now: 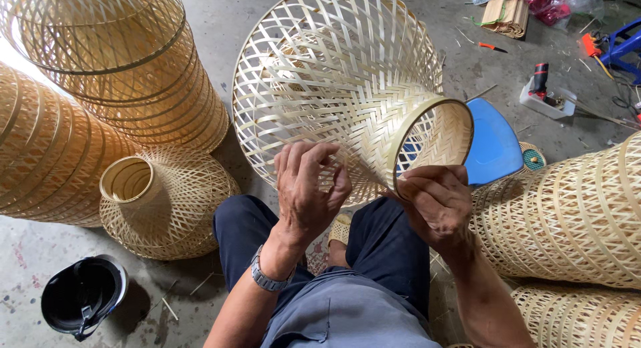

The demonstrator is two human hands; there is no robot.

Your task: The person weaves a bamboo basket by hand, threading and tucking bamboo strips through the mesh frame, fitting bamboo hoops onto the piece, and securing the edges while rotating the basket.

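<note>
Concrete floor (220, 21); hands grip woven shade (334, 81)

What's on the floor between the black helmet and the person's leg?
In the head view, only bare concrete floor with a few thin bamboo slivers lies between the black helmet and the leg.

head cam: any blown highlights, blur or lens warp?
Head view: light clips to white at the left edge behind the stacked baskets; the woven shade and both hands, left and right, are sharp; soft, diffuse shadows; slight wide-angle bowing at the edges.
</note>
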